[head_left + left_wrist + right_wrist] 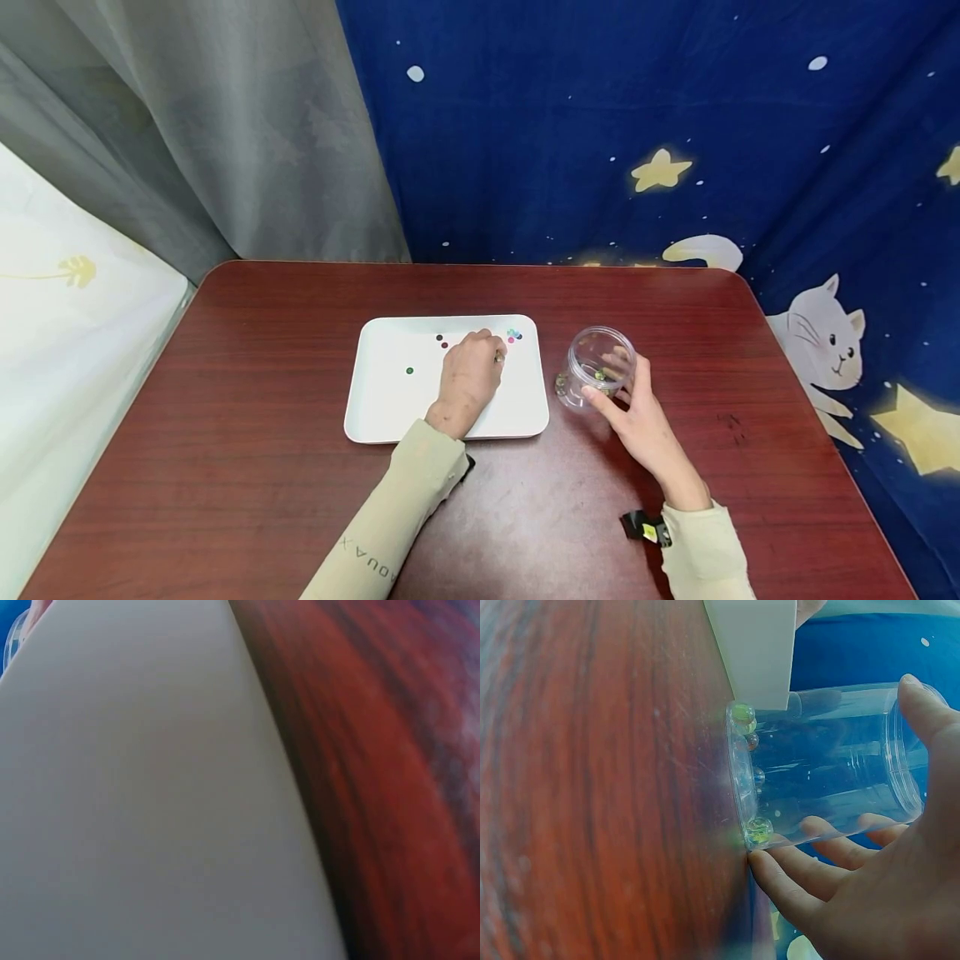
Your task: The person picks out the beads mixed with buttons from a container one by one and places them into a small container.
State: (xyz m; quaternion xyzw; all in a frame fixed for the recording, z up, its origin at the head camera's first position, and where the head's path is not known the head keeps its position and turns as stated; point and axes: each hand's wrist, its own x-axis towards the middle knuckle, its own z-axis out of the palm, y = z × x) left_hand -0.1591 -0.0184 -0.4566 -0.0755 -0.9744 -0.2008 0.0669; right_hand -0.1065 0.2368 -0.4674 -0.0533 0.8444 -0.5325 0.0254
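My left hand (471, 375) is over the white tray (378, 408), its fingers curled downward. A small glassy ball (498, 357) with a greenish tint shows at its fingertips, mostly covered by the fingers. With thumb and fingers around its side, my right hand (636, 408) holds a clear plastic jar (825, 765) without a lid. The jar stands upright on the table, just right of the tray. Several clear marbles (760, 830) with green and yellow inside lie on its bottom. The left wrist view shows only tray and table, with the left hand's fingers out of frame.
Small dark discs (409, 371) are scattered on the tray's left and middle. A cluster of blue and pink discs (513, 336) lies near its far right corner. The reddish-brown table (247, 433) reaches back to a blue star-patterned curtain (525, 125).
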